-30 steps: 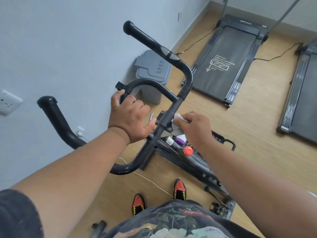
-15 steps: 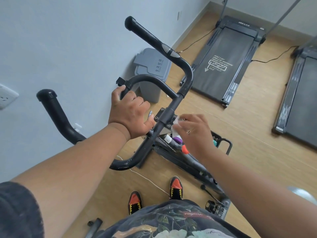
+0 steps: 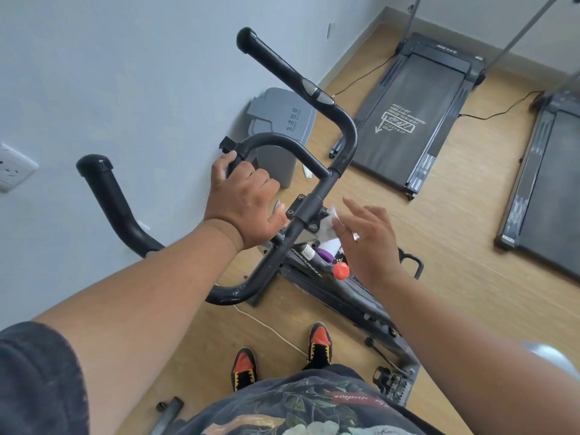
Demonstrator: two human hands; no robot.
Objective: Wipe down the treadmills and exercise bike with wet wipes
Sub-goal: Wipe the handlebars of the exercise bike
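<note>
The wet wipe (image 3: 328,226), limp and light, is loosely pinched by the right hand (image 3: 365,243) with fingers spread, while the left hand (image 3: 243,204) grips the rigid handlebar (image 3: 314,202).

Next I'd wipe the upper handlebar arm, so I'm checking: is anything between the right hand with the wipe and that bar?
Nothing visible. The right hand pinches the wet wipe beside the stem, and the upper handlebar arm stands bare.
</note>
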